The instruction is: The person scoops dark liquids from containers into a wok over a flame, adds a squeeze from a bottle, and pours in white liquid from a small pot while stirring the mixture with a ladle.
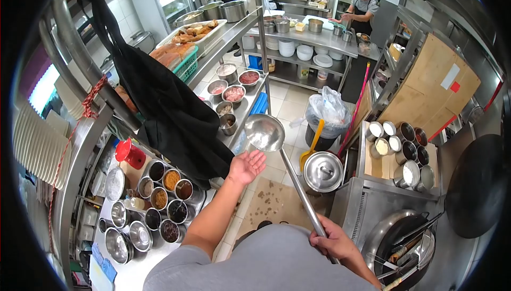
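My right hand [334,239] is wrapped round the long metal handle of a ladle [265,132]. The ladle slants up and to the left, its round bowl farthest from me and turned so that the hollow side shows. Just below and left of that bowl, my left hand [247,167] is held out palm up, with the fingers extended and nothing in it. I cannot make out any contact between this palm and the ladle. A black cloth [165,110] hangs from the rack to the left of my left hand.
Metal cups of seasonings [158,198] and bowls [120,244] crowd the left counter. At right stand more cups [407,150], a wok [386,232] holding utensils, and a lidded pot [323,171]. A bagged bin [327,113] and two people [364,14] are farther back.
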`<state>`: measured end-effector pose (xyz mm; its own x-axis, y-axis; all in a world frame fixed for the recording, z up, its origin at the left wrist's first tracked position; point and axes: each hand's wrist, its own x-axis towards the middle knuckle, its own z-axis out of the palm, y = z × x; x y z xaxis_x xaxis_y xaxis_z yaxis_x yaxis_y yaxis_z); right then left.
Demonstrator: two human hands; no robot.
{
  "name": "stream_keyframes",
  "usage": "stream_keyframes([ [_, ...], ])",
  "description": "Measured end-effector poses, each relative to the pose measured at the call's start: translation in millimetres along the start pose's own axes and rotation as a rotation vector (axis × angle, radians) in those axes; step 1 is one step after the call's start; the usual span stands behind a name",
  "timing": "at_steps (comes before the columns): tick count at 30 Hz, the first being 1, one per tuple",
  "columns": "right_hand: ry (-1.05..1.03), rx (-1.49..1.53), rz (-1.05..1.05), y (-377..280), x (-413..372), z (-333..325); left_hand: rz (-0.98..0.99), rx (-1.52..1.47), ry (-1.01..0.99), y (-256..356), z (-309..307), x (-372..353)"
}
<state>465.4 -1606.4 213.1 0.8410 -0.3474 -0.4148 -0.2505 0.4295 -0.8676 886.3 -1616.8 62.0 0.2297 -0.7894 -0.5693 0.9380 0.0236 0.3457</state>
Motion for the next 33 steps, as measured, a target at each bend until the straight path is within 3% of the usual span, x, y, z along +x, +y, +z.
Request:
stream_keyframes([
  [11,0.037,0.077,-0.069,5.0,13.5,-5.1,-0.052,0.159,0.050,2.7,8.0,4.5],
  [13,0.043,0.079,-0.112,-5.5,34.7,-8.0,-0.050,0.160,0.075,7.4,19.2,3.2],
  [15,-0.033,0.280,-0.199,-31.9,67.7,-3.8,-0.057,0.160,0.102,10.8,29.4,5.5],
  [17,0.045,0.338,-0.182,-58.6,109.6,5.1,0.014,0.135,0.076,14.2,36.1,10.2],
  [22,-0.011,0.432,-0.248,-95.6,183.4,9.3,0.067,0.054,-0.031,12.7,44.3,0.5],
  [33,-0.031,0.552,-0.182,-70.3,152.7,18.4,0.047,-0.020,-0.012,0.7,5.2,-19.0],
])
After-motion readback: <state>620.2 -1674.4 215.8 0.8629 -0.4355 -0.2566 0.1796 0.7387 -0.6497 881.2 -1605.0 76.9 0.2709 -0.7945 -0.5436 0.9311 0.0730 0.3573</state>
